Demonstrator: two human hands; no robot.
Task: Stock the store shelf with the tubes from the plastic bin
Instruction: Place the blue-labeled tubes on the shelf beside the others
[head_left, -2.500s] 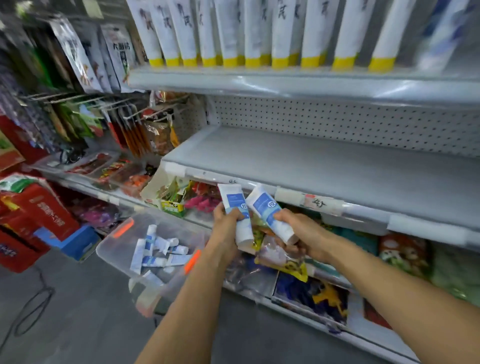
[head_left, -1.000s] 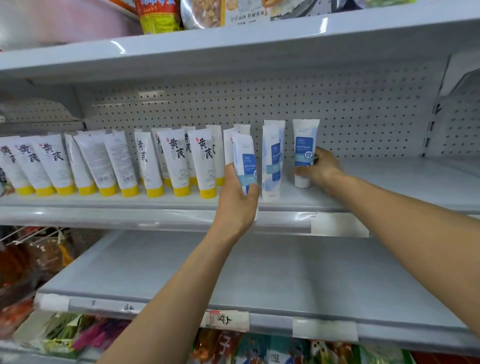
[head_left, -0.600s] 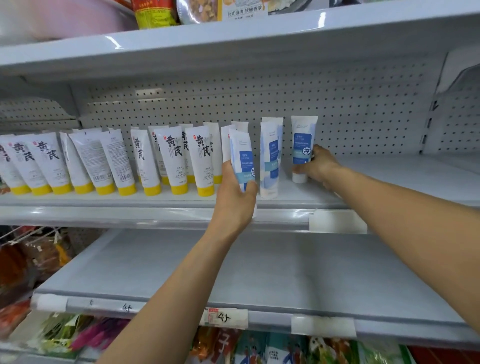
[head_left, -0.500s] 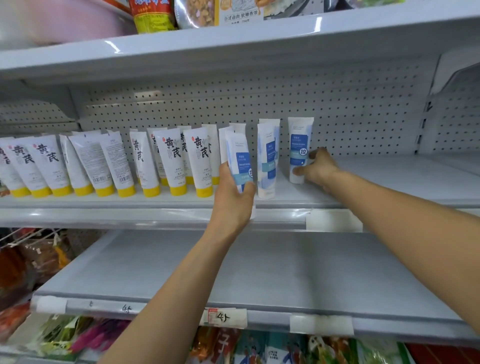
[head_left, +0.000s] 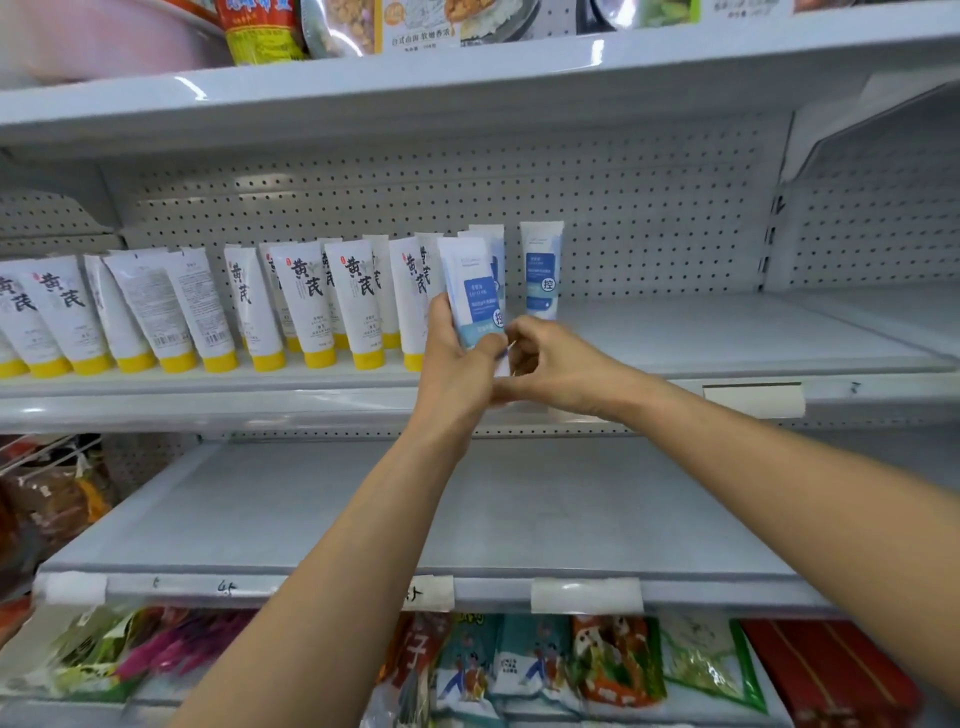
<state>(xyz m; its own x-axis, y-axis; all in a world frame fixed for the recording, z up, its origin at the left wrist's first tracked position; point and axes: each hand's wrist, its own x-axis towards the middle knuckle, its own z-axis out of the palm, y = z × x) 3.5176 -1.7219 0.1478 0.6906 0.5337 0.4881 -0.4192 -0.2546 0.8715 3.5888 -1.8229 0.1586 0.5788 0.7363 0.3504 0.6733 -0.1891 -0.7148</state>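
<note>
left hand fingers wrap the blue tube; right hand fingers pinch its lower end.

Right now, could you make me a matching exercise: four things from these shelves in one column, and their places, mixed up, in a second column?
Things:
1 yellow-cap tubes
2 nearest blue tube
3 rightmost blue tube
4 snack bags

Places:
a below the lowest shelf board
b in the left hand
c standing alone, right end of the tube row
d long row, left part of the tube shelf

Pairs: 1-d, 2-b, 3-c, 4-a
</note>
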